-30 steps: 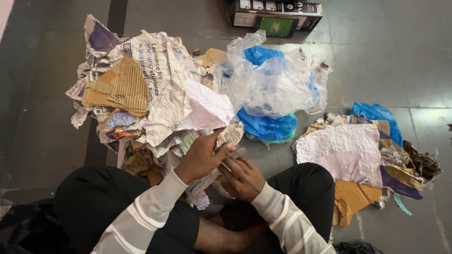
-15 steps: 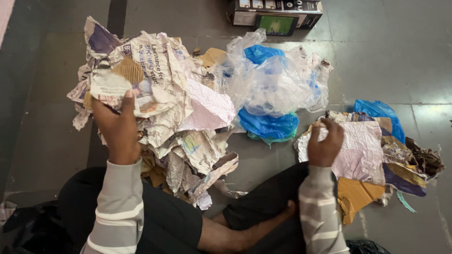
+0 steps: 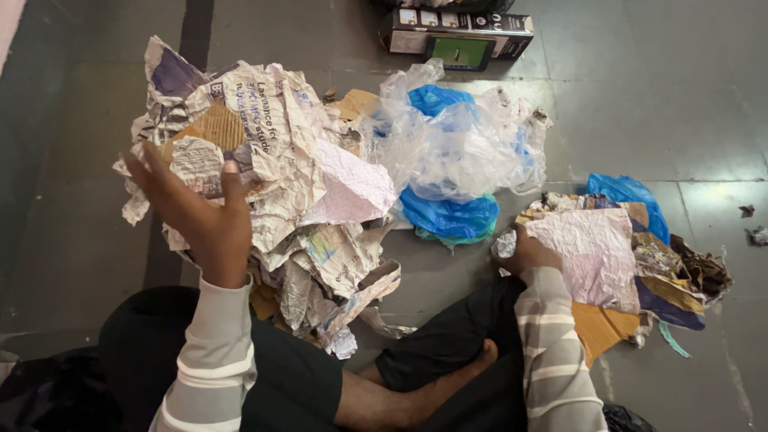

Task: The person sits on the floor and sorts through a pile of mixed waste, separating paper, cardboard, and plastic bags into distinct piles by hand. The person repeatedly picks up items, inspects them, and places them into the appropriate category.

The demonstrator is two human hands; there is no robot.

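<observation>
In the head view we sit cross-legged on a grey tiled floor. Our left hand is raised over the big heap of crumpled newspaper, fingers spread and released, with a crumpled printed scrap right at the fingertips; we cannot tell whether they touch it. Our right hand rests at the near edge of the smaller pile of flattened paper and cardboard, fingers curled around a small pale wad.

By our judgement the sorting is partly done: the small pile and the bundle of clear and blue plastic bags lie apart, while most paper remains heaped.

The right fingertips are hidden, and the dark box is cut off at the top.
</observation>
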